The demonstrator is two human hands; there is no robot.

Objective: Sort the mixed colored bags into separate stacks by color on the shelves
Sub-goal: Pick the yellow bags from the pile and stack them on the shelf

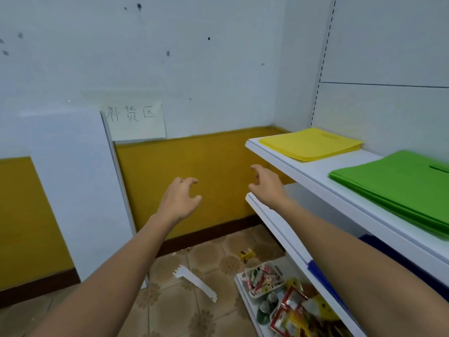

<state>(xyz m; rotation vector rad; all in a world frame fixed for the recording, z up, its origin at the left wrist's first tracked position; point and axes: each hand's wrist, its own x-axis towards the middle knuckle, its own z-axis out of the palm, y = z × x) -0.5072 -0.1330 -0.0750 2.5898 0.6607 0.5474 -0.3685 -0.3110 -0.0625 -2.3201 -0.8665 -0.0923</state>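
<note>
A stack of yellow bags lies flat at the far end of the top white shelf. A stack of green bags lies nearer on the same shelf, apart from the yellow one. An edge of blue bags shows on the shelf below, mostly hidden by my right forearm. My left hand hangs in the air left of the shelves with loosely curled fingers and holds nothing. My right hand hovers just off the top shelf's front edge, fingers loosely curled, holding nothing.
A white board leans against the yellow and white wall at the left. A paper sign is stuck to the wall. On the tiled floor lie a white toothed bracket and a small yellow item. Snack packets fill the bottom shelf.
</note>
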